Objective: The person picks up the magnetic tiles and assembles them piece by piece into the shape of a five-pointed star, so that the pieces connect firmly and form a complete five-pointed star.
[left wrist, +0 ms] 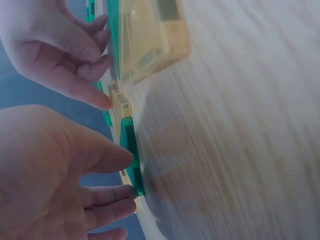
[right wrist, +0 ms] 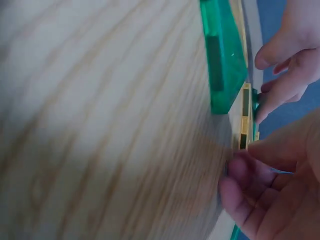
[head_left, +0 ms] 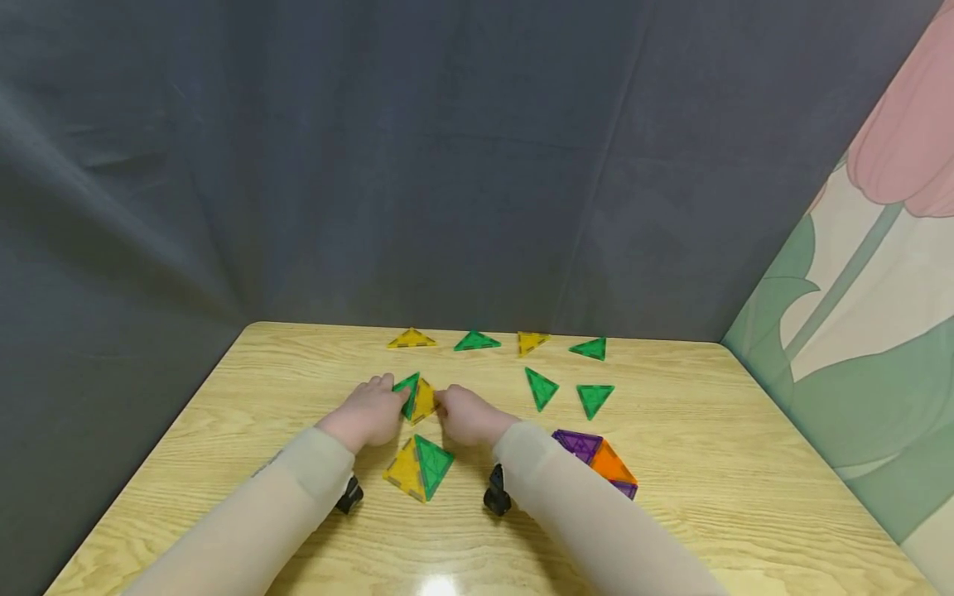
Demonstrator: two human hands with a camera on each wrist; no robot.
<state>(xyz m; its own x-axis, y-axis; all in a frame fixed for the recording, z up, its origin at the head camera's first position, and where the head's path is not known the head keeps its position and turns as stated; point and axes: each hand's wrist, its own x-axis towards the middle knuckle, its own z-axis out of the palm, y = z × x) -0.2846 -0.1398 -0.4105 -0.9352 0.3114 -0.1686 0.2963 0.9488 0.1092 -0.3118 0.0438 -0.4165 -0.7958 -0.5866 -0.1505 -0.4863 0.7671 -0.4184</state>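
Note:
Two translucent magnetic triangle tiles, one green (head_left: 412, 385) and one yellow (head_left: 422, 404), lie side by side on the table between the hands. My left hand (head_left: 368, 410) pinches the green tile from its left; in the left wrist view, thumb and fingers sit at the edges of this green tile (left wrist: 130, 145). From the other side my right hand (head_left: 469, 414) pinches the yellow tile at its right corner, with the thumb against the yellow tile (right wrist: 245, 117) in the right wrist view. Nearer me, another yellow triangle (head_left: 405, 473) and green triangle (head_left: 434, 465) lie joined edge to edge.
Along the back lie a yellow triangle (head_left: 411, 338), a green one (head_left: 476, 341), another yellow one (head_left: 532, 343) and a green one (head_left: 591, 348). Two more green triangles (head_left: 540, 388) lie right of centre. A purple and orange tile shape (head_left: 613, 465) is partly behind the right forearm.

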